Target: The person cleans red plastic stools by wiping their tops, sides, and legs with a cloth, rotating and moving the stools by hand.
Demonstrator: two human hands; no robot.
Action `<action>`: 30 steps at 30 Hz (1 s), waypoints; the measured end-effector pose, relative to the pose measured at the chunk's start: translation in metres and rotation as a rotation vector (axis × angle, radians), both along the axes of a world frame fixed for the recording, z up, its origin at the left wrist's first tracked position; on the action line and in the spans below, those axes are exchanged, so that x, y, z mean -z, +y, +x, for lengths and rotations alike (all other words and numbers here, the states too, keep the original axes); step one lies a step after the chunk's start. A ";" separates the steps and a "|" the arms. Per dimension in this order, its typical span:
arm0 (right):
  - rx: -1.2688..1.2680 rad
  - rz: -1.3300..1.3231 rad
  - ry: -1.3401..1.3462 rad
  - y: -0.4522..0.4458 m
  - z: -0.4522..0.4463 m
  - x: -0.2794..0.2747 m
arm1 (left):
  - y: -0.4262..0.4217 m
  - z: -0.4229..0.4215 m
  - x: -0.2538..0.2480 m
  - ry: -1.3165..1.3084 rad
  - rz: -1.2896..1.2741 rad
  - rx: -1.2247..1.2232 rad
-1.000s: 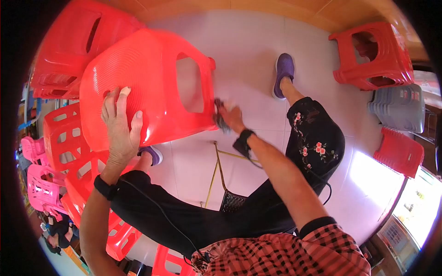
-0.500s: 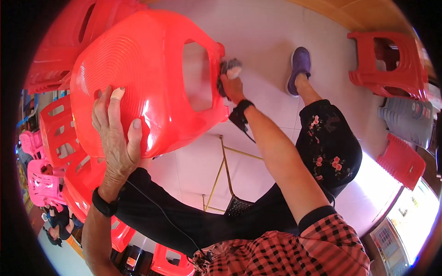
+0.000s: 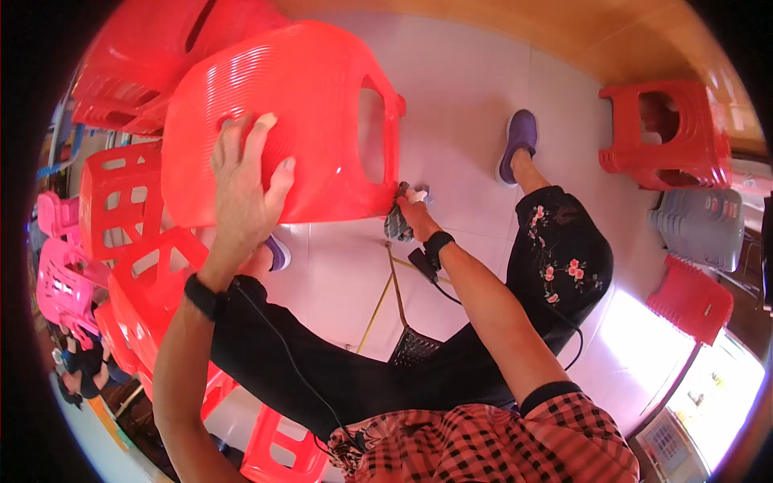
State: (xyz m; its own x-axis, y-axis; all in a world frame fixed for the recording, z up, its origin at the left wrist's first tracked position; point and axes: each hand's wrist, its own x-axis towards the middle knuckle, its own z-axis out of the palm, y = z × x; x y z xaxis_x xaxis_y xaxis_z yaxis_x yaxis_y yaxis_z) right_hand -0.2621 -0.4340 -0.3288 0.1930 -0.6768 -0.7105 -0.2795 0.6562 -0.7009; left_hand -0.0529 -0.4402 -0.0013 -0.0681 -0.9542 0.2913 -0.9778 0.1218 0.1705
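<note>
A red plastic stool (image 3: 310, 105) is tilted in front of me, its ringed seat turned partly toward me and its legs pointing right. My left hand (image 3: 245, 181) holds it at the seat, fingers bent around the small centre hole and the thumb apart on the surface. The fingertips by the hole are partly hidden. My right hand (image 3: 416, 219) is closed on a crumpled grey cloth (image 3: 398, 222), at the lower corner of the stool's leg end. Whether the cloth presses on the plastic there I cannot tell.
Stacked red stools (image 3: 153, 68) stand close behind at upper left, with red chairs (image 3: 121, 197) and pink chairs (image 3: 60, 278) below. More red stools (image 3: 700, 133) and grey stools (image 3: 704, 225) are at right. A thin metal frame (image 3: 394, 282) lies between my legs. A person (image 3: 84, 370) is at lower left.
The stool has turned and shifted right, with my left hand moving along on its seat. My right hand and the cloth have gone down from the leg's end to its lower corner.
</note>
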 end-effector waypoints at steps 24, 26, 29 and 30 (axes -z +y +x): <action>0.022 -1.025 -0.191 0.025 0.042 -0.248 | -0.005 0.011 0.023 0.012 -0.165 0.001; -0.002 -0.967 -0.179 0.034 0.031 -0.203 | -0.004 0.009 0.022 0.036 -0.178 0.018; 0.001 -0.862 0.041 0.051 0.007 -0.175 | -0.004 0.007 0.020 0.068 -0.175 0.020; 0.036 -0.718 0.109 0.054 -0.003 -0.146 | -0.005 0.005 0.018 0.061 -0.178 0.026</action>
State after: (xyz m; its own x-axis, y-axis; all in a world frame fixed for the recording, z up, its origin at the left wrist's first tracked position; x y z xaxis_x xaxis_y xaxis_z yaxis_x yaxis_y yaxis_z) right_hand -0.2651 -0.3800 -0.1827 0.1153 -0.9880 -0.1030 -0.3596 0.0552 -0.9315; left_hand -0.0477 -0.4448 -0.0198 -0.0691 -0.8852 0.4600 -0.9624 0.1805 0.2029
